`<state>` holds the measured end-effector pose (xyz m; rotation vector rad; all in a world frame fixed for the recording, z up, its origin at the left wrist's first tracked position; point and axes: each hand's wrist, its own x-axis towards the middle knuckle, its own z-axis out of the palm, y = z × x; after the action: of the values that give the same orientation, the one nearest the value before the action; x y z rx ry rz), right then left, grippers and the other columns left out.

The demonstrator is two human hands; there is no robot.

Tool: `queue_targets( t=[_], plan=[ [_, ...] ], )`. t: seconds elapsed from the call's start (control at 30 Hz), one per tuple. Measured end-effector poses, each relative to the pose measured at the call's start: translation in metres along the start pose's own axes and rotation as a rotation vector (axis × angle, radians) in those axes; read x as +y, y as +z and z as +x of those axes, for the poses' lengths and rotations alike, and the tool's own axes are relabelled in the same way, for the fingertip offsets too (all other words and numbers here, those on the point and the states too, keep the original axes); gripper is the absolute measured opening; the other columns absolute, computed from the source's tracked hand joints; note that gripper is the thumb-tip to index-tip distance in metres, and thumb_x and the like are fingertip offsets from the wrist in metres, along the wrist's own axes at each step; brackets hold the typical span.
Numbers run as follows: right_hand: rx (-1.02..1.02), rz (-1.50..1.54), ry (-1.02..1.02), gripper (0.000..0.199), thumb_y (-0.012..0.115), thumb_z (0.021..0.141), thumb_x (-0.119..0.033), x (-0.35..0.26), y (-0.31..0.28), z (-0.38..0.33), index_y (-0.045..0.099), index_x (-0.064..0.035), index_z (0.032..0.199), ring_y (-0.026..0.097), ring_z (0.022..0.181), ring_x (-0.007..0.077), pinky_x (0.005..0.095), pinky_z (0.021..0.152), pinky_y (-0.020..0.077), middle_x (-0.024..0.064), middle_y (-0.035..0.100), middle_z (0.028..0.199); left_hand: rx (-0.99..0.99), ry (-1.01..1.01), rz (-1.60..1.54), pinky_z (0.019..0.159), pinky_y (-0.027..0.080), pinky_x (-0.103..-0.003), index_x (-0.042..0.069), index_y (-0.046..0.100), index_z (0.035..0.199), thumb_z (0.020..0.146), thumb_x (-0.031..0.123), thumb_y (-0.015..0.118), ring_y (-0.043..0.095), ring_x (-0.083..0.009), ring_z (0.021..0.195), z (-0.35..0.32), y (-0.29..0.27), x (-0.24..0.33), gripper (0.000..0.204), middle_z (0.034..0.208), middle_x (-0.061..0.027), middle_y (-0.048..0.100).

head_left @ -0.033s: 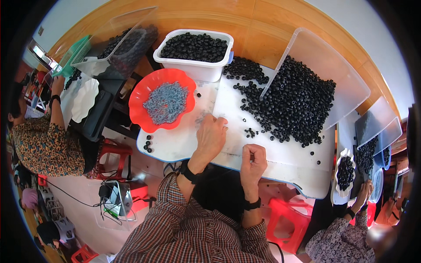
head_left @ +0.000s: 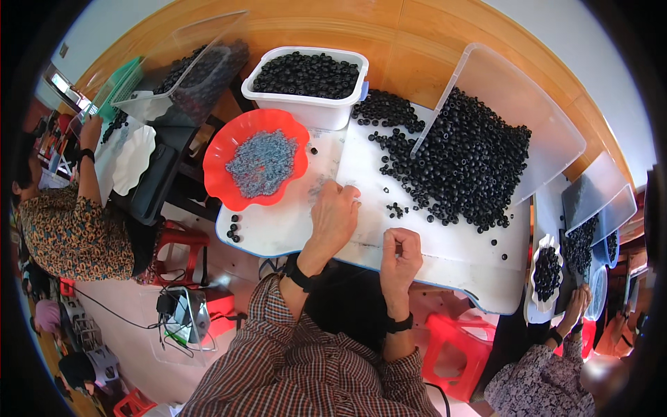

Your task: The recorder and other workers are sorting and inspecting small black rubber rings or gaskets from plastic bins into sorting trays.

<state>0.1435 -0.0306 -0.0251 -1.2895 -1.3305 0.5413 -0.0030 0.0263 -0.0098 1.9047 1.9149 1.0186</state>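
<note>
Wood-coloured panelling [head_left: 417, 42] is standing behind a white, blue-edged tabletop [head_left: 451, 267]. I am holding the left hand [head_left: 335, 212] over it with bent fingers close together, and the right hand [head_left: 401, 257] loosely fisted by the near edge; I cannot tell what either is gripping. Small, round black pieces [head_left: 472, 153] are lying farther right. Light fingertip pressure is probably serving best. I am making out no legible writing nearby.
</note>
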Motion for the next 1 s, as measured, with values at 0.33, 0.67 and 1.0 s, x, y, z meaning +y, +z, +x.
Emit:
queue_targets(
  t=[0.33,0.67,1.0],
  plan=[
    [0.005,0.033,0.020,0.007,0.065,0.089,0.002,0.000,-0.004,0.000,0.063,-0.0002,0.095,0.059,0.074,0.0128,0.0242,0.062,0.0494,0.0085,0.061,0.095,-0.220,-0.132,-0.682,0.058,0.047,-0.025,0.002,0.066,0.097,0.082,0.008,0.075,0.058,-0.0102,0.062,-0.015,0.005,0.015,0.018,0.084,-0.0035,0.065],
    [0.067,0.190,0.026,0.017,0.063,0.091,0.003,0.011,-0.010,-0.005,0.065,-0.0014,0.107,0.060,0.083,0.0137,0.0253,0.069,0.0508,0.0080,0.059,0.100,-0.524,-0.431,-1.170,0.062,0.048,-0.020,0.000,0.068,0.095,0.092,0.016,0.069,0.057,-0.0062,0.067,-0.026,0.014,0.035,0.016,0.082,-0.0013,0.066],
    [0.275,-0.001,0.108,0.016,0.056,0.095,0.002,0.023,-0.042,0.007,0.064,0.0015,0.109,0.062,0.080,0.0129,0.0245,0.064,0.0533,0.0077,0.057,0.102,-0.321,-0.038,-0.734,0.057,0.047,-0.025,0.000,0.071,0.098,0.090,0.011,0.066,0.058,-0.0116,0.063,-0.018,0.052,0.070,0.014,0.080,-0.0048,0.065]
  ],
)
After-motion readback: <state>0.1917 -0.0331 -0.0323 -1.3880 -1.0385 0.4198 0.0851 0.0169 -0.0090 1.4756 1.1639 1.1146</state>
